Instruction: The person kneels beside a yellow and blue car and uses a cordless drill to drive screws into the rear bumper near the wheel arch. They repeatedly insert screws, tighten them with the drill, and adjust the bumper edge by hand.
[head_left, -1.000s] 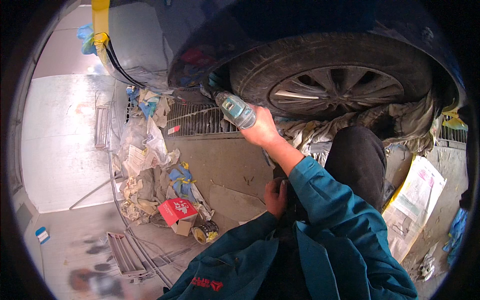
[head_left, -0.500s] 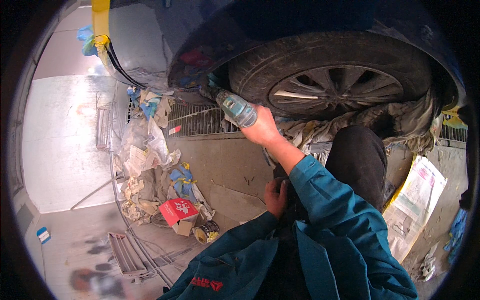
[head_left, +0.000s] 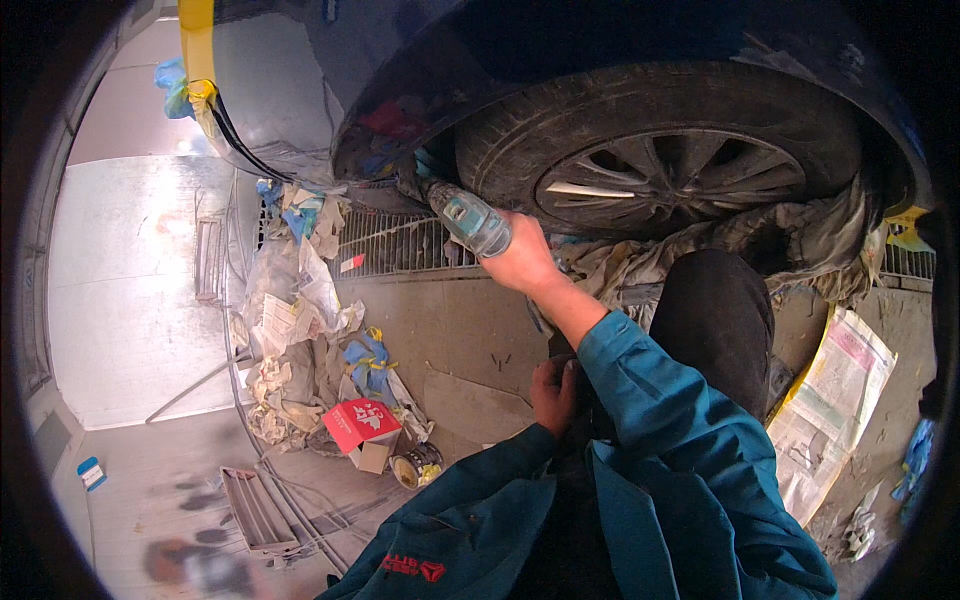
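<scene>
My right hand [head_left: 523, 257] is wrapped round the base end of a clear plastic bottle [head_left: 473, 226] with a teal patch on its side. The bottle tilts up and to the left. Its far end reaches the dark gap between the car's tire [head_left: 485, 150] and the edge of the dark blue body panel [head_left: 400, 110], where the shadow hides its tip. Low by my dark trousers, my left hand [head_left: 553, 398] rests with its fingers curled in; whatever is inside them, if anything, is hidden.
Crumpled cloth [head_left: 740, 240] lies under the wheel rim [head_left: 675, 180]. A floor grate [head_left: 385, 242] runs below the car. To the left are a heap of waste paper [head_left: 290, 390], a red box [head_left: 362, 425] and an open can [head_left: 416, 466]. Newspaper [head_left: 835, 410] lies at right.
The bottle and my right hand have shifted very slightly left. My left hand stays where it was.
</scene>
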